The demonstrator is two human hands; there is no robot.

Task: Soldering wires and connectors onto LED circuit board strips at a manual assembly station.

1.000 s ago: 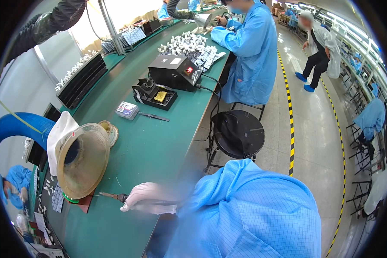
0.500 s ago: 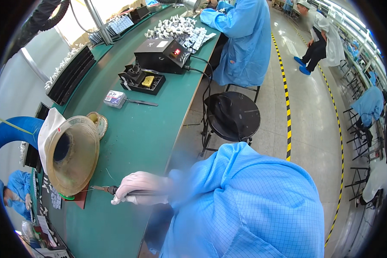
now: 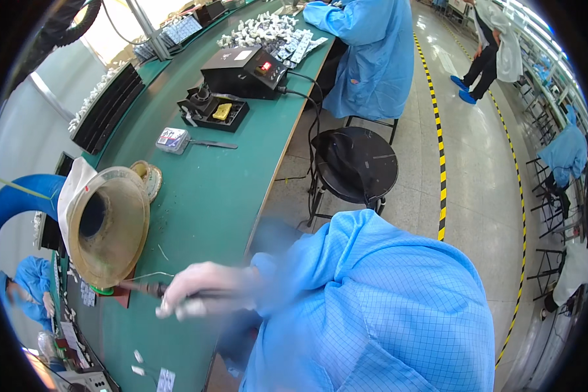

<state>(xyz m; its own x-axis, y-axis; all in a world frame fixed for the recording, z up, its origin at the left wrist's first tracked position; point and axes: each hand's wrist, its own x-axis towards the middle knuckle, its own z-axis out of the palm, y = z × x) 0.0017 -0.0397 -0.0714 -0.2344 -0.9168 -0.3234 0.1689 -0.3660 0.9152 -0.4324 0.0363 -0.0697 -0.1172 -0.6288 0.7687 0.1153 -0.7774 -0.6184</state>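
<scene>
Gloved right hand (image 3: 202, 287), motion-blurred, fingers curled in a closed grip; blue-sleeved forearm extends behind it.

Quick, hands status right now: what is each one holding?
Right hand: closed around a pen-like soldering iron, tip near the funnel-shaped fume hood.
Left hand: not in view.

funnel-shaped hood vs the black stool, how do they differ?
The funnel-shaped hood is tan and hollow, tipped on its side so its mouth faces out; the black stool is dark with a flat seat, standing upright. The hood rests on the green bench, beside the blurred gloved hand gripping a dark tool; the stool stands on the floor by the bench edge, unoccupied. Both have round outlines.
</scene>
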